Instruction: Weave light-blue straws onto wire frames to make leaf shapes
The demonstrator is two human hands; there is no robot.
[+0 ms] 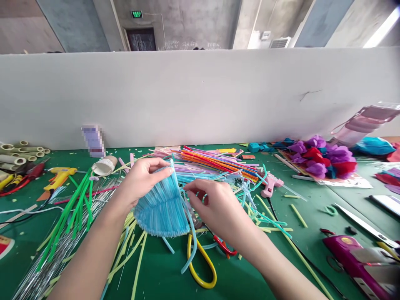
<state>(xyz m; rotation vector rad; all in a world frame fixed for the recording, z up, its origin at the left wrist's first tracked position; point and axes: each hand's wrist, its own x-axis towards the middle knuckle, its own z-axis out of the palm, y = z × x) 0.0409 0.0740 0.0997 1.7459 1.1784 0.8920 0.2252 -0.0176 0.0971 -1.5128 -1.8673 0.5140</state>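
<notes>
My left hand (150,179) grips the top of a fan-shaped piece (162,212) made of light blue pipe cleaners laid side by side, thumb in front and fingers behind. Along the piece's right edge, my right hand (212,198) is closed in a pinch on a loose blue pipe cleaner (193,241), whose tail hangs down and curls. The exact pinch point is partly hidden by the fingers. Beneath the hands lie yellow-handled scissors (212,266) and a red loop handle (227,246), partly covered.
Bundled coloured pipe cleaners (215,162) lie behind my hands. Green pipe cleaners (75,204) and silver wires (53,250) spread left, near a yellow glue gun (59,177). Rightward are a pink glue gun (271,184), open scissors (365,225) and purple-red flowers (321,156). A white partition (200,96) stands behind.
</notes>
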